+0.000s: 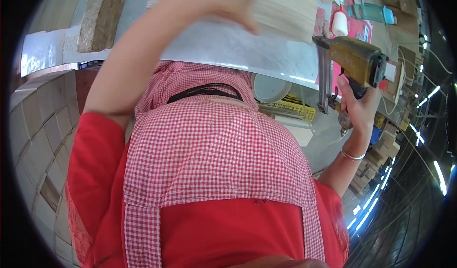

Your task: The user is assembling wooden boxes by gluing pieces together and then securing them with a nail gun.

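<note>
Fingers (347, 92) of right hand (360, 107) wrap nail gun (353, 58) — left thumb (249, 26) apart.

Yel. & blk nailer (353, 58), red/wht chk. apron (219, 154).

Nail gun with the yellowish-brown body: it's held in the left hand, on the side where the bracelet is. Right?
Not the left hand: the head view shows the nail gun held in the right hand, on the side where the bracelet is.
</note>
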Tool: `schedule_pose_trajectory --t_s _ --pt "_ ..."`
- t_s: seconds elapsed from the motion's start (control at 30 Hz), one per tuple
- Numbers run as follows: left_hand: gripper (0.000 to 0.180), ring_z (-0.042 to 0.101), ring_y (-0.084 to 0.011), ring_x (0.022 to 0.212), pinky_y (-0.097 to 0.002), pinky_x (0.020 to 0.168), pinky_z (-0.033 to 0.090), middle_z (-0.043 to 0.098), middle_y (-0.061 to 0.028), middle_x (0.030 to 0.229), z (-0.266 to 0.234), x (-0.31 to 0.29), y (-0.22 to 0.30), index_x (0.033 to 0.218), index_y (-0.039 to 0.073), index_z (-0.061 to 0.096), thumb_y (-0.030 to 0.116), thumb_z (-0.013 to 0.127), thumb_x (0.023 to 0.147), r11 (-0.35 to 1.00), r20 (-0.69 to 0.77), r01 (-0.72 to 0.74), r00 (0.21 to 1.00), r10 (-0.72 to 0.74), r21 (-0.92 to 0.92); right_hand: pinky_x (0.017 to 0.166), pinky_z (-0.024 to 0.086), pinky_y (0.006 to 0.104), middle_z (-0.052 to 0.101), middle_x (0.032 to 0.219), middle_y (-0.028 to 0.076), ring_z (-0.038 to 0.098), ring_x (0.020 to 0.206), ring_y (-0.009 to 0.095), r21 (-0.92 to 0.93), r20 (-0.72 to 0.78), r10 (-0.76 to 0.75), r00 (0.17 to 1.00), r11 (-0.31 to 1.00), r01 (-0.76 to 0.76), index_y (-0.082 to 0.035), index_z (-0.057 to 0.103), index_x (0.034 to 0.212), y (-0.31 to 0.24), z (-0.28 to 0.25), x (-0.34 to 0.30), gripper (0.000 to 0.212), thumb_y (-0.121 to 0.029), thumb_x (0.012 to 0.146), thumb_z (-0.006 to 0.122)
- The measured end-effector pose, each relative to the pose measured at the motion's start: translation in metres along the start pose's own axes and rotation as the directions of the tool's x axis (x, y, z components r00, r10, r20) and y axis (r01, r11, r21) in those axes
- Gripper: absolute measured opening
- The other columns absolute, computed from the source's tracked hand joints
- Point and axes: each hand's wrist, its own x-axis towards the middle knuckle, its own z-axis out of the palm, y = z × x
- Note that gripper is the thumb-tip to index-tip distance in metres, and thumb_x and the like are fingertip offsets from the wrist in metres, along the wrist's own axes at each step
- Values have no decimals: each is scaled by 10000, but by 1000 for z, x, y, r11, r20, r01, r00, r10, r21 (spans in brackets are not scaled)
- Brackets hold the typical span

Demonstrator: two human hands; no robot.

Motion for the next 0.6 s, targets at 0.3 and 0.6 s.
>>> schedule_pose_trajectory --t_s 0.3,0.6 --pt "839 541 -418 1184 -581 1031 428 574 -268 1226 -49 -33 -36 1180 -35 609 476 908 586 983 283 184 941 -184 27 435 386 232 655 721 -15 519 498 39 63 59 -69 996 996 65 -20 709 959 -17 13 -4 246 -221 889 832" --pt "897 478 -486 1315 -588 1108 383 519 -343 1341 -27 -57 -20 1225 -52 575 483 927 596 981 -16 179 984 -179 80 425 345 248 560 564 -36 465 437 46 17 96 -120 988 993 119 -13 705 861 -33 21 -1 277 -265 932 796"
